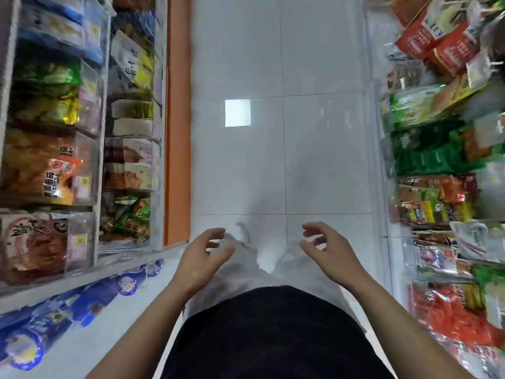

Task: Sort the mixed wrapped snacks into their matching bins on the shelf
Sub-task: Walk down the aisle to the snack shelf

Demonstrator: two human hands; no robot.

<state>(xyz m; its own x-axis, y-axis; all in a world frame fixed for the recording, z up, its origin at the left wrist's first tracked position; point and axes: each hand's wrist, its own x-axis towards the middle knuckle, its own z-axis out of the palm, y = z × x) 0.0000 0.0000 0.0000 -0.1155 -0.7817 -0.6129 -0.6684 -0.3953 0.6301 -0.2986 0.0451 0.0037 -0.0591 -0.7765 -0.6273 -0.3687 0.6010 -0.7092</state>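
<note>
I look straight down an aisle. My left hand [203, 254] and my right hand [326, 248] hover in front of my body with fingers loosely curled, and both hold nothing. On the left stand clear shelf bins [84, 165] filled with wrapped snacks, among them an orange pack [58, 179] and green-and-yellow packs [46, 97]. On the right lie more wrapped snacks: red packs [442, 47], dark green packs [431, 157] and orange-red packs [459, 318]. The frame is blurred by motion.
A white tiled floor [273, 149] runs between the two shelves. An orange vertical panel [177, 127] edges the left shelf. Blue wrapped packs [82, 302] lie on the lower left shelf. My black top [267, 335] fills the bottom centre.
</note>
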